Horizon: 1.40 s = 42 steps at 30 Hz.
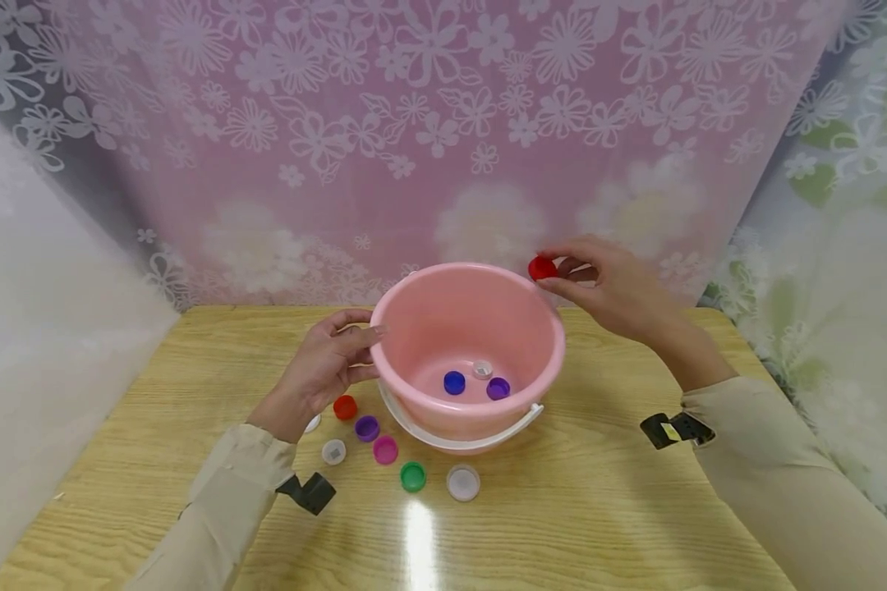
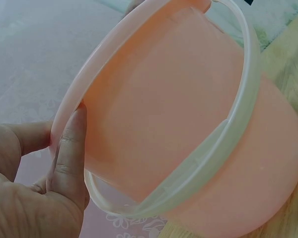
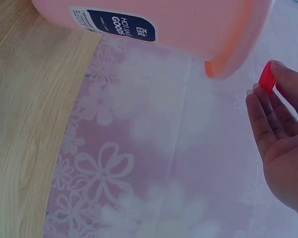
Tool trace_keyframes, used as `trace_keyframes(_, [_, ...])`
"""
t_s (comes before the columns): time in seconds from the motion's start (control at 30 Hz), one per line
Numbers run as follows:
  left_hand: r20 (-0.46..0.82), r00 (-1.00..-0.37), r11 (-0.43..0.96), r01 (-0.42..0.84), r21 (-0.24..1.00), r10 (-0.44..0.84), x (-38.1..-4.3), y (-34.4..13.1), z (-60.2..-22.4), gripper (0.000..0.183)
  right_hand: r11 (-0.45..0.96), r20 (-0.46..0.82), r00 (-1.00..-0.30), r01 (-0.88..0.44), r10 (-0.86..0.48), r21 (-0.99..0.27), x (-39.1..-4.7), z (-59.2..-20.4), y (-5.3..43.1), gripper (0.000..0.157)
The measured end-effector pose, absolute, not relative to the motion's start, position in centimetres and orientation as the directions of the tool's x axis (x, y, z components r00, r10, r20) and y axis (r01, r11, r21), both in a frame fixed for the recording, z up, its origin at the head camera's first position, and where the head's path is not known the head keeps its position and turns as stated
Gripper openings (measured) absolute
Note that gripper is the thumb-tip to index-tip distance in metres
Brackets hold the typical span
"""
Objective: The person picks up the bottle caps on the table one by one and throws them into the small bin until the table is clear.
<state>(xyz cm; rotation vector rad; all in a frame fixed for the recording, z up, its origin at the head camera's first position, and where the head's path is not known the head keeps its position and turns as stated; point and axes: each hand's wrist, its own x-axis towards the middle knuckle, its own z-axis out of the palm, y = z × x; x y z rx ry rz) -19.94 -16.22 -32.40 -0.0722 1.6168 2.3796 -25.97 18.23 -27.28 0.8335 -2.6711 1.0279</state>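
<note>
Three round plastic caps, blue [image 1: 454, 382], whitish [image 1: 483, 370] and purple [image 1: 498, 388], lie on the bottom inside the pink plastic bucket [image 1: 458, 304], which stands before you on the wood-grained counter [image 1: 599, 492]. Take the bucket as your clock's centre in the head view. Your left hand [image 1: 325, 357] is clamped on the rim at nine o'clock; some of its fingers are partly hidden in the left wrist view. Your right hand [image 1: 609, 283] pinches a red round plastic cap [image 1: 543, 268] at half past one; that cap overlaps the rim from above, but the right wrist view shows a gap between them.

Outside, from eight round to six, you have a second red cap [image 1: 345, 407], a second purple cap [image 1: 367, 428], a magenta cap [image 1: 385, 449], a green cap [image 1: 413, 477] and a large white cap [image 1: 463, 483]. A small white cap [image 1: 333, 451] sits farther out at eight; something white [image 1: 312, 423] beside your left wrist is mostly covered. The curved white plastic handle [image 1: 461, 446] hangs at six. Both wrist views cut off part of the bucket, and its navy-and-white label's [image 3: 116, 24] fine print is unreadable.
</note>
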Motion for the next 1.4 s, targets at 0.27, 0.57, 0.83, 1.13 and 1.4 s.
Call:
trace_keyframes(0.27, [-0.184,-0.965,-0.336,-0.238,0.911,0.184,-20.0,-16.2,-32.4,0.034,0.551,0.319,-0.784,-0.607,-0.532,-0.573,-27.2,-27.7,16.2,0.030])
trace_keyframes(0.57, [-0.194,-0.964,-0.341,-0.247,0.907,0.184,-20.0,-16.2,-32.4,0.033,0.561,0.264,-0.765,-0.620,-0.588,-0.549,-27.9,-28.1,14.3,0.033])
trace_keyframes(0.83, [-0.197,-0.964,-0.341,-0.248,0.906,0.179,-20.0,-16.3,-32.4,0.031,0.596,0.211,-0.779,-0.597,-0.591,-0.537,-28.3,-28.5,13.1,0.035])
trace_keyframes(1.13, [-0.199,-0.964,-0.330,-0.248,0.911,0.175,-20.0,-16.3,-32.4,0.035,0.593,0.187,-0.763,-0.609,-0.618,-0.526,-28.4,-28.6,12.3,0.036])
trace_keyframes(1.4, [-0.201,-0.964,-0.333,-0.250,0.909,0.176,-20.0,-16.2,-32.5,0.035,0.583,0.178,-0.749,-0.621,-0.638,-0.523,-28.5,-29.0,12.1,0.035])
